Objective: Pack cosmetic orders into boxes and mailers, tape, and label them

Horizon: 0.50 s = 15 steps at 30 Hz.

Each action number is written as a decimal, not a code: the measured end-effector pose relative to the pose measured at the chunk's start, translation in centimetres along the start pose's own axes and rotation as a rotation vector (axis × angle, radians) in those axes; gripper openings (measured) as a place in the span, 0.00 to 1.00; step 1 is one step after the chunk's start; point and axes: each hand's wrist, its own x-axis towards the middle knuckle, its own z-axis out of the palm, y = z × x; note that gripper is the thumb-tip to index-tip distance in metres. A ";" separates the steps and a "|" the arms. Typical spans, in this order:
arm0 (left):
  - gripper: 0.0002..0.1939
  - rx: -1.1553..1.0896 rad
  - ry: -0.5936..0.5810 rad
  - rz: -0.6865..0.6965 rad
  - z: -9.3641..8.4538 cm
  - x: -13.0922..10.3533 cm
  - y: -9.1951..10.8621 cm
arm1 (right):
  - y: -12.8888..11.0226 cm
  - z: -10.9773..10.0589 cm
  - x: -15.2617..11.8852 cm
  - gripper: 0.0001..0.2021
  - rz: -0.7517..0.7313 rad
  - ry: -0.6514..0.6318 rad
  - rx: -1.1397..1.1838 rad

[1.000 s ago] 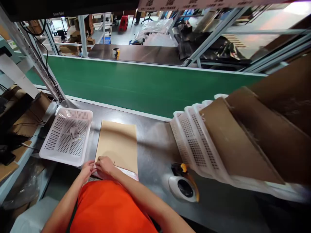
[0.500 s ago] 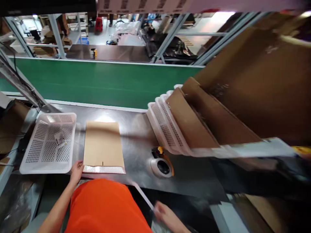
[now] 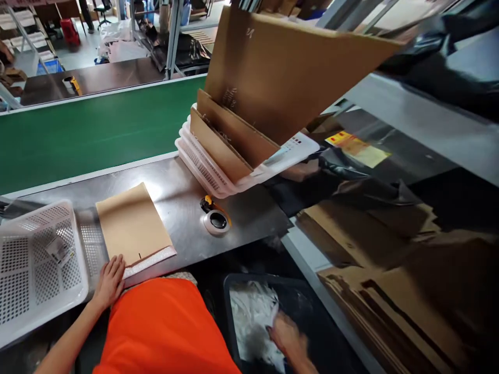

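My left hand point(image 3: 110, 280) lies flat with its fingers stretched over the lower left corner of a brown padded envelope point(image 3: 130, 223), beside the bubble-lined strip at its opening. The envelope rests on the metal table point(image 3: 249, 226). My right hand point(image 3: 286, 332), smeared by motion, is over a dark bin point(image 3: 312, 306) beside crumpled white strips point(image 3: 253, 306); its fingers are not clear enough to tell what they hold. A tape dispenser point(image 3: 217, 222) sits on the table between the envelope and the stacked baskets.
A white basket point(image 3: 39, 270) with a label inside stands at the left. Stacked white baskets point(image 3: 206, 171) hold cardboard point(image 3: 280, 67). Beyond the table runs a green conveyor point(image 3: 97, 130). Flat cardboard point(image 3: 390, 306) is piled at the right.
The view has turned right. My right hand has moved over the bin, and the white strip it held is no longer distinct. My left hand has flattened onto the envelope's corner.
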 end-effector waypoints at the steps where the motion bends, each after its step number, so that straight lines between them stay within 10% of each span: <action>1: 0.30 0.013 -0.012 0.017 -0.2 0.1 -0.1 | -2.1 1.6 2.1 0.14 -0.054 -0.024 0.024; 9: 0.36 0.000 -0.114 0.036 -1.5 1.7 1.1 | -24.5 3.7 16.7 0.38 -1.054 -0.251 0.230; 15: 0.23 -0.363 -0.095 -0.218 -1.0 2.1 1.3 | -26.0 4.3 21.8 0.32 -1.292 -0.538 0.300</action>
